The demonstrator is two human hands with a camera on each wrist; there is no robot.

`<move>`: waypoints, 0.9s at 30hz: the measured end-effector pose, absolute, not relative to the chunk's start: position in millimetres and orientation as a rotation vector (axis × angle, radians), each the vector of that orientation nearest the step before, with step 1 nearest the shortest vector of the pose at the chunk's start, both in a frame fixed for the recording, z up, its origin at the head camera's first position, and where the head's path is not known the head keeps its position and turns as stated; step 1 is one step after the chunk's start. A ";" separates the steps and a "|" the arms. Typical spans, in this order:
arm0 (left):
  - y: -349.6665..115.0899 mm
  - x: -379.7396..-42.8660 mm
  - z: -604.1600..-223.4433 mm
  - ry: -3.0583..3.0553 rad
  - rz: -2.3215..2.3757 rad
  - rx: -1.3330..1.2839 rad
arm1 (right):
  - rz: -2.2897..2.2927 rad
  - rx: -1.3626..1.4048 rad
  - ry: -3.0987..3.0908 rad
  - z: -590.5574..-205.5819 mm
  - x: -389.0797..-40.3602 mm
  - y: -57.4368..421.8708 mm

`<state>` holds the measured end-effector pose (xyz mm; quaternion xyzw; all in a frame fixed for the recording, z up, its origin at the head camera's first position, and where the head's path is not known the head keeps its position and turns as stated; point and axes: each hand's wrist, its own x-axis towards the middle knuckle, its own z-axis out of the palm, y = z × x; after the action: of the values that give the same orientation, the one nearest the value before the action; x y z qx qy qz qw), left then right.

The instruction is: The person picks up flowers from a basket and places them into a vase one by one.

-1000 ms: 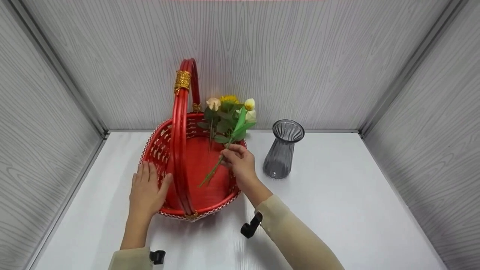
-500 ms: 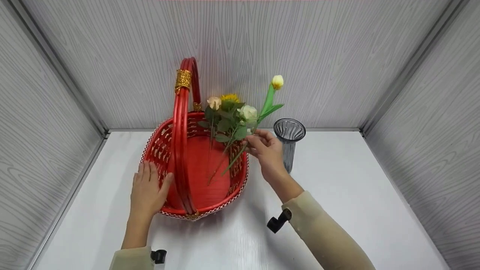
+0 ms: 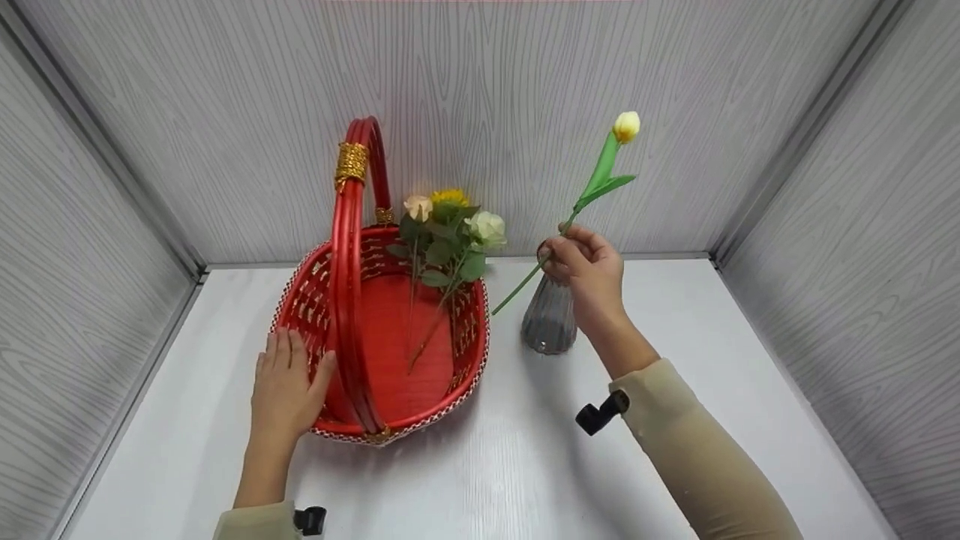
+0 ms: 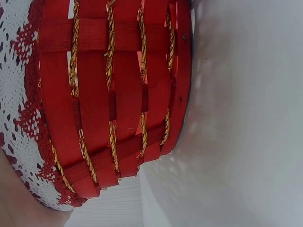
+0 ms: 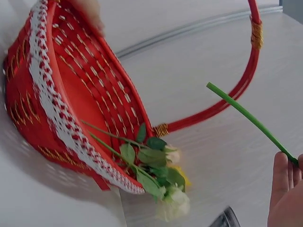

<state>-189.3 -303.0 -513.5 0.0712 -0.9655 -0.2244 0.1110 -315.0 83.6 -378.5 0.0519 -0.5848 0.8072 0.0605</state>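
1. Right of centre, the right hand [image 3: 592,274] pinches the tulip [image 3: 601,172] by its stem, bloom tipped toward upper right!
2. Lower left, the left hand [image 3: 281,391] rests straight-fingered on the red basket [image 3: 382,337].
3. Mid-frame, three flowers [image 3: 442,246] lean in it; the right hand partly hides the grey vase [image 3: 549,322].

Setting: small three-walled booth, likely a recording station; the wider building cannot be told. Evidence: plain white tabletop [image 3: 480,495] closed in by far wall [image 3: 480,67], left wall [image 3: 60,262] and right wall [image 3: 855,262], all pale panels with grey wood-grain pattern. Grey corner strips [image 3: 97,139] at far left and far right. Small black device [image 3: 616,403] at each cuff [image 3: 652,394].
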 end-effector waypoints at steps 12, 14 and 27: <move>-301.9 -190.0 -514.5 -2.804 -0.644 0.190 | 2.368 0.054 -1.788 -375.3 -333.8 121.6; -301.8 -190.9 -514.5 -2.805 -0.646 0.187 | 2.377 0.036 -1.759 -374.4 -336.7 127.7; -303.6 -189.7 -514.5 -2.832 -0.658 0.192 | 2.330 0.043 -1.567 -363.1 -356.3 149.8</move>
<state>-189.7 -303.6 -514.5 0.0655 -0.9656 -0.2243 0.1139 -356.3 149.8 -363.1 0.0151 -0.5501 0.8183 0.1659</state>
